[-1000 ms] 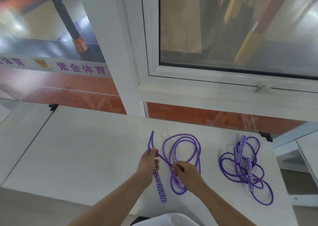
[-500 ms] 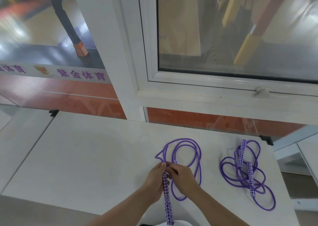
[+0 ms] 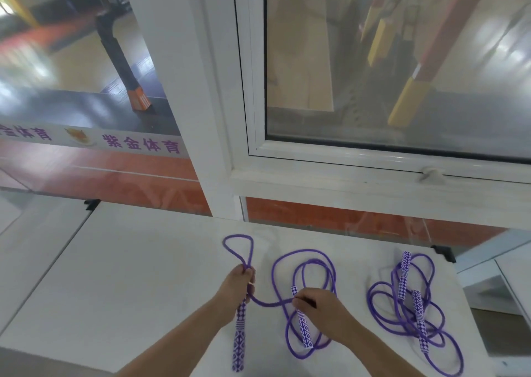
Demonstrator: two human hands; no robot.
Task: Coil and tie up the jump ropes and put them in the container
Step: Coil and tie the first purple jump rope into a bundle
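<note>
The left hand (image 3: 237,286) clamped a handle (image 3: 240,339) and one formed loop (image 3: 238,250) beyond its fingers, likely gathering a coil. The right hand (image 3: 319,307) pinched the rope (image 3: 304,276) on the bench (image 3: 129,276), feeding slack. A second rope (image 3: 413,310) lay further right.

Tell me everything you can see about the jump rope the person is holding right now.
The held jump rope is a purple cord with two purple-and-white diamond-patterned handles. The left hand grips one handle's top together with a small cord loop that sticks up past the fingers. The right hand pinches the cord beside the other handle, which lies on the white table among loose, untied coils.
</note>
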